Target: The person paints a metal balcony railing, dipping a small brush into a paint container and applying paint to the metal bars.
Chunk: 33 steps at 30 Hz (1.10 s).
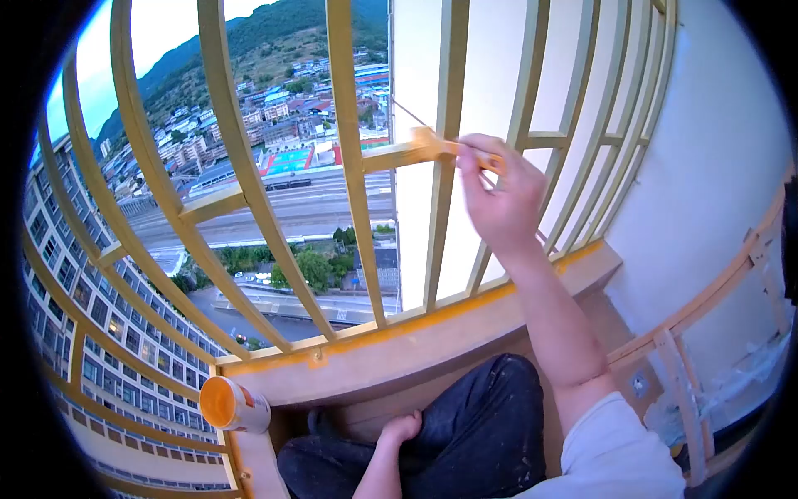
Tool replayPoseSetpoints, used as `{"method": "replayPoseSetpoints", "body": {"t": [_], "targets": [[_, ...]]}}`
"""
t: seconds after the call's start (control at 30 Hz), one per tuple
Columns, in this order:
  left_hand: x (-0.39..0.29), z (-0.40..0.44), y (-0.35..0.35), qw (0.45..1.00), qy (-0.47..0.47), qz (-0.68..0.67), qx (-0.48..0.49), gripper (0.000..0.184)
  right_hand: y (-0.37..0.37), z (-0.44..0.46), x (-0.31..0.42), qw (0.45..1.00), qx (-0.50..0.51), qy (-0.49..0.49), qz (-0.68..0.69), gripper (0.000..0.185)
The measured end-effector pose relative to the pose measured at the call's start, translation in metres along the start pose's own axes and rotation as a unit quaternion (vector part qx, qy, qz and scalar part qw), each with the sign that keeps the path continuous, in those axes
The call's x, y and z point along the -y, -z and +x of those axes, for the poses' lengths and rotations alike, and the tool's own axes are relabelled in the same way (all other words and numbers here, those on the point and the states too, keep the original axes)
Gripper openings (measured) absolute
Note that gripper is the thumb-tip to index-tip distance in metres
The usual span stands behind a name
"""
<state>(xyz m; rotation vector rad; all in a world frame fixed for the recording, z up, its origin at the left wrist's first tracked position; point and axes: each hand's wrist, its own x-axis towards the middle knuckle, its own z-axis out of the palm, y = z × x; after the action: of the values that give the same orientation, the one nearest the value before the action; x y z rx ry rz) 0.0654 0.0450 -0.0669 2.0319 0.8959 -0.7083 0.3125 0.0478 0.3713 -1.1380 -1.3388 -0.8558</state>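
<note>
My right hand grips a paintbrush by its orange handle. The yellow-coated bristles lie against a short crossbar between two upright bars of the yellow railing. Motion smears the brush head a little. Down by my lap, my left hand rests against my dark trousers, its fingers curled in with nothing seen in them. A white paint bucket with orange-yellow paint inside stands on the ledge at the corner, left of my legs.
The ledge under the railing carries orange paint streaks. To the right are a white wall, a wooden frame and crumpled plastic sheeting. Beyond the bars the ground lies far below, with buildings and tracks.
</note>
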Motion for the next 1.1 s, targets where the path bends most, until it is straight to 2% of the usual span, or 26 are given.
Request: {"method": "replayPoseSetpoints", "body": {"t": [0.03,0.07,0.1,0.17,0.23,0.3,0.37,0.43,0.5,0.57,0.63,0.7,0.73,0.77,0.83,0.87,0.97,1.03,1.1], "targets": [[0.001,0.0,-0.002,1.0,-0.003,0.001,-0.02,0.068,0.006,-0.002,-0.005,0.998,-0.042,0.025,-0.05,0.009],[0.001,0.0,-0.005,0.999,-0.006,0.002,-0.039,0.067,0.005,-0.008,0.001,0.998,-0.054,-0.022,0.006,0.009],[0.0,-0.001,-0.004,0.999,-0.005,0.002,-0.036,0.067,-0.003,-0.011,0.007,0.998,-0.052,-0.024,0.005,0.009],[-0.002,-0.001,0.002,1.0,-0.002,0.024,0.01,0.067,-0.019,-0.015,0.016,0.988,0.017,-0.079,0.131,0.009],[-0.004,-0.008,0.005,1.0,0.002,0.027,0.013,0.067,-0.013,-0.017,-0.002,0.994,0.011,-0.053,0.095,0.009],[-0.005,-0.007,0.006,1.0,-0.001,0.022,0.01,0.067,0.011,-0.015,-0.019,0.998,-0.057,-0.018,-0.029,0.011],[-0.003,-0.005,0.003,1.0,0.007,0.006,0.0,0.067,0.022,-0.015,-0.007,0.997,-0.056,-0.043,-0.029,0.011],[-0.005,-0.004,0.001,1.0,0.007,0.008,0.006,0.067,0.016,-0.018,0.001,0.987,-0.016,-0.102,0.123,0.01],[-0.004,-0.005,0.002,1.0,0.008,0.013,0.008,0.068,0.013,-0.019,-0.017,0.994,0.01,-0.078,0.073,0.011],[-0.004,-0.005,0.003,1.0,0.012,0.016,-0.006,0.068,0.023,-0.014,-0.027,0.996,-0.046,-0.08,0.005,0.012],[0.0,0.0,-0.002,1.0,0.012,0.008,-0.021,0.068,0.031,-0.017,-0.019,0.995,-0.065,-0.071,0.01,0.012],[-0.005,-0.004,-0.001,0.999,0.015,0.001,-0.031,0.067,0.026,-0.021,-0.01,0.992,0.0,-0.082,0.096,0.012],[-0.006,-0.005,0.004,1.0,0.021,0.009,-0.01,0.067,0.019,-0.022,-0.015,0.997,0.01,-0.04,0.062,0.013],[-0.008,-0.009,0.007,0.999,0.027,0.018,0.011,0.067,0.025,-0.023,-0.017,0.997,0.008,-0.042,0.061,0.013],[-0.007,-0.01,0.007,1.0,0.014,0.011,-0.004,0.07,0.037,-0.02,-0.023,0.99,-0.05,0.077,-0.105,0.016],[-0.009,-0.014,0.008,1.0,0.003,0.003,-0.015,0.074,0.034,-0.022,-0.021,0.99,-0.051,0.079,-0.104,0.016],[-0.017,-0.023,0.013,1.0,0.013,-0.006,-0.003,0.075,0.021,-0.049,-0.009,0.949,0.078,0.217,-0.216,0.035],[-0.014,-0.019,0.009,1.0,0.014,0.004,-0.009,0.07,-0.01,-0.075,-0.003,0.957,0.132,0.174,-0.19,0.044],[-0.004,-0.006,0.004,1.0,0.015,0.011,-0.019,0.067,-0.021,-0.089,0.016,0.953,0.186,0.199,-0.128,0.039]]}}
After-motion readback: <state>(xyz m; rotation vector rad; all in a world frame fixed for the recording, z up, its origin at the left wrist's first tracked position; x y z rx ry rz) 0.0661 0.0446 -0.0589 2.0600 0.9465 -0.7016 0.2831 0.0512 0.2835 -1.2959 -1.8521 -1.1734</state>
